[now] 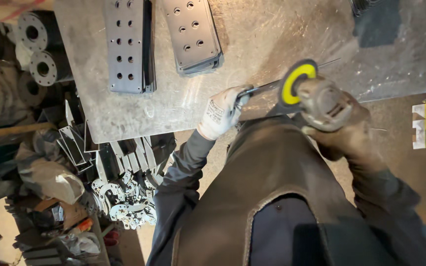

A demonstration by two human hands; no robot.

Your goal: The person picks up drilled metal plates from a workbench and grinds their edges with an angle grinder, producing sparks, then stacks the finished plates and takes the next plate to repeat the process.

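At centre frame, on the near edge of a scuffed steel table (252, 34), the left hand (221, 112) in a white glove has its fingers closed around one end of a thin metal bar (261, 88), which lies flat on the tabletop and runs right toward a grinder (316, 96). The right hand (343, 135), in a dark, dirty glove, grips the grinder's grey body from below and right; its fingers wrap the housing. The grinder's disc (297, 81), yellow at the hub with a dark rim, sits tilted on the bar's right end, touching it as far as can be told.

Toward the upper left of the table lie two stacks of drilled plates (126, 44), side by side and apart from the hands. A dark pad (378, 24) lies at upper right. Off the table's left edge, round flanges (38, 49) and a heap of small cut metal parts (124, 197) crowd the floor.
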